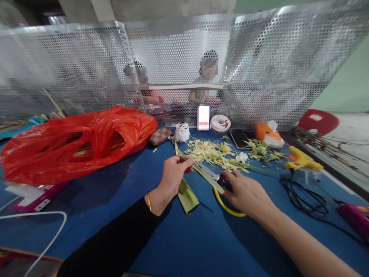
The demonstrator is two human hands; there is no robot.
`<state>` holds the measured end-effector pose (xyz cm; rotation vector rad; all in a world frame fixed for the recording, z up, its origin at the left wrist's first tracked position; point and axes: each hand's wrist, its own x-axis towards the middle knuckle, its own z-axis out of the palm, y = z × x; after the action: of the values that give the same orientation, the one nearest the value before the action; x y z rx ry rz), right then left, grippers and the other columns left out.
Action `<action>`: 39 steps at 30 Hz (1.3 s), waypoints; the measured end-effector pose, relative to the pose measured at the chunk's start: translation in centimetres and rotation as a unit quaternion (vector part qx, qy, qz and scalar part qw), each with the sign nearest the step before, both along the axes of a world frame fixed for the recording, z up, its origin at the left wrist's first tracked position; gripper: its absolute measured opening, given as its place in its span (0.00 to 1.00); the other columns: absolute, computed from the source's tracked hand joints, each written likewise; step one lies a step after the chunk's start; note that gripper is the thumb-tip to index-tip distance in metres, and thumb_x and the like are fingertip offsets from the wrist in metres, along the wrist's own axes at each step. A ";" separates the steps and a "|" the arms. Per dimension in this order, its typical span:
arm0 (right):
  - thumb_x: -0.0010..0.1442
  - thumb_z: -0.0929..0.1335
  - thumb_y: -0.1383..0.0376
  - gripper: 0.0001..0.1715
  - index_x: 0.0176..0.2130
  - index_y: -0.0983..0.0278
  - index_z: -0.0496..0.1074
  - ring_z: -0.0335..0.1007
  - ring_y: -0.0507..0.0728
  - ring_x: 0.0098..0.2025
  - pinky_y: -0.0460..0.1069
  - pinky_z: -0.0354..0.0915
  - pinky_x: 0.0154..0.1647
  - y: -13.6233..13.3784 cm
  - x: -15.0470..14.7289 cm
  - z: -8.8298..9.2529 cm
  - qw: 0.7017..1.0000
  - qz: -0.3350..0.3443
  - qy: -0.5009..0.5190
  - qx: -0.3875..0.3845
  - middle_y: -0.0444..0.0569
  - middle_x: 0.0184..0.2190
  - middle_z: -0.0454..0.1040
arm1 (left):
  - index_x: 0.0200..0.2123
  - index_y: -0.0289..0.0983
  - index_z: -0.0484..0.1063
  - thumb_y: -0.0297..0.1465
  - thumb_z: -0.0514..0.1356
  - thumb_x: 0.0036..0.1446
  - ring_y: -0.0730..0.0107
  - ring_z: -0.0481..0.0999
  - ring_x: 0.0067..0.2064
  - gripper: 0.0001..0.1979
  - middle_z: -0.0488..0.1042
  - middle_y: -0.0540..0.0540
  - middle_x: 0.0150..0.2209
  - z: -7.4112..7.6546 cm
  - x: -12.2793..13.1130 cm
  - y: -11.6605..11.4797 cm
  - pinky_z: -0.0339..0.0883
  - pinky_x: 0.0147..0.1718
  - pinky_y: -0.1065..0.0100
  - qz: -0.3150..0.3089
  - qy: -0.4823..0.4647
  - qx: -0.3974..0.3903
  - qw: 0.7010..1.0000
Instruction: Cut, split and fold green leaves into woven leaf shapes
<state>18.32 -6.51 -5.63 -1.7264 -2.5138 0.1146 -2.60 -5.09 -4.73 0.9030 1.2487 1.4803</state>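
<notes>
My left hand [173,173] is closed, with the thumb and fingers pinching a long pale green leaf strip [206,175] that slants down to the right. Below that hand a wider folded piece of green leaf [188,197] sticks out; whether the palm grips it I cannot tell. My right hand [245,192] is wrapped around a pair of scissors [211,172], their metal blades lying along the strip and pointing at my left fingers. A large yellow loop [227,207] curves out beneath the right hand, seemingly part of the scissors' handle. The strip's lower end touches or nears the right fingers.
Leaf scraps [213,152] lie beyond my hands. Behind them are white string [182,132], a ribbon spool [220,123] and a phone [238,137]. A red bag [80,142] is left; a yellow glue gun [304,158] with black cable is right. Perforated metal panels [175,50] stand behind.
</notes>
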 end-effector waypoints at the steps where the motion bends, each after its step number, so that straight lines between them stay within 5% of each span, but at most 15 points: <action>1: 0.57 0.65 0.63 0.20 0.49 0.65 0.72 0.75 0.63 0.37 0.51 0.59 0.30 -0.1 0.1 0.1 1.000 0.005 0.000 0.008 0.56 0.41 0.76 | 0.25 0.32 0.77 0.26 0.67 0.43 0.76 0.72 0.21 0.03 0.77 0.47 0.25 0.1 0.0 -0.1 0.68 0.25 0.71 0.001 0.007 0.000 1.000; 5: 0.65 0.59 0.61 0.19 0.43 0.63 0.76 0.73 0.62 0.39 0.51 0.62 0.36 -0.6 0.3 1.2 0.992 0.013 0.118 0.048 0.54 0.37 0.77 | 0.25 0.32 0.77 0.25 0.67 0.44 0.76 0.71 0.21 0.02 0.76 0.48 0.24 0.4 0.4 -0.4 0.68 0.23 0.72 0.008 0.019 -0.008 1.000; 10: 0.63 0.62 0.56 0.17 0.33 0.63 0.74 0.69 0.54 0.28 0.46 0.61 0.30 -1.4 -0.6 1.1 0.920 0.033 0.371 -0.124 0.44 0.25 0.73 | 0.24 0.32 0.77 0.25 0.67 0.44 0.76 0.71 0.21 0.02 0.76 0.48 0.23 0.3 1.2 -0.9 0.67 0.22 0.72 -0.013 0.023 -0.013 1.000; 25: 0.60 0.63 0.63 0.11 0.25 0.62 0.64 0.57 0.50 0.22 0.45 0.53 0.23 -1.3 -0.3 1.1 0.919 0.071 0.371 -0.117 0.40 0.18 0.63 | 0.24 0.32 0.77 0.36 0.68 0.42 0.77 0.71 0.20 0.11 0.72 0.50 0.20 -0.1 -0.1 0.2 0.65 0.22 0.74 0.005 0.015 -0.018 1.000; 31: 0.58 0.65 0.59 0.10 0.28 0.62 0.66 0.62 0.50 0.20 0.45 0.60 0.23 -0.8 -0.4 0.8 0.839 0.002 0.510 -0.189 0.41 0.20 0.67 | 0.26 0.34 0.73 0.43 0.68 0.43 0.78 0.70 0.21 0.18 0.75 0.50 0.24 0.3 -0.9 0.7 0.64 0.22 0.74 0.129 -0.030 0.007 0.991; 33: 0.58 0.66 0.58 0.10 0.30 0.63 0.67 0.62 0.50 0.20 0.45 0.60 0.24 -0.8 -0.7 0.5 0.819 -0.015 0.542 -0.186 0.41 0.21 0.69 | 0.26 0.34 0.72 0.42 0.68 0.44 0.78 0.69 0.21 0.16 0.73 0.52 0.23 0.2 -0.1 0.0 0.63 0.22 0.74 0.067 0.013 -0.004 0.998; 36: 0.58 0.66 0.58 0.11 0.29 0.62 0.66 0.61 0.50 0.20 0.45 0.59 0.23 -1.0 -1.2 0.0 0.819 -0.010 0.549 -0.169 0.41 0.20 0.68 | 0.27 0.34 0.74 0.40 0.69 0.42 0.74 0.71 0.23 0.15 0.74 0.51 0.22 -0.2 1.8 -1.5 0.63 0.23 0.72 -0.150 0.072 -0.048 0.985; 39: 0.58 0.66 0.58 0.11 0.28 0.62 0.65 0.59 0.50 0.21 0.45 0.56 0.23 -1.2 -1.7 -0.7 0.838 -0.002 0.527 -0.138 0.39 0.19 0.64 | 0.25 0.34 0.73 0.39 0.69 0.43 0.74 0.70 0.23 0.14 0.73 0.51 0.21 -0.4 2.9 -2.6 0.64 0.25 0.72 -0.183 0.061 -0.069 0.979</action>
<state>16.64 -7.69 -6.31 -1.1727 -1.6738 1.1234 0.31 -7.74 -5.12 1.0768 1.1800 1.0491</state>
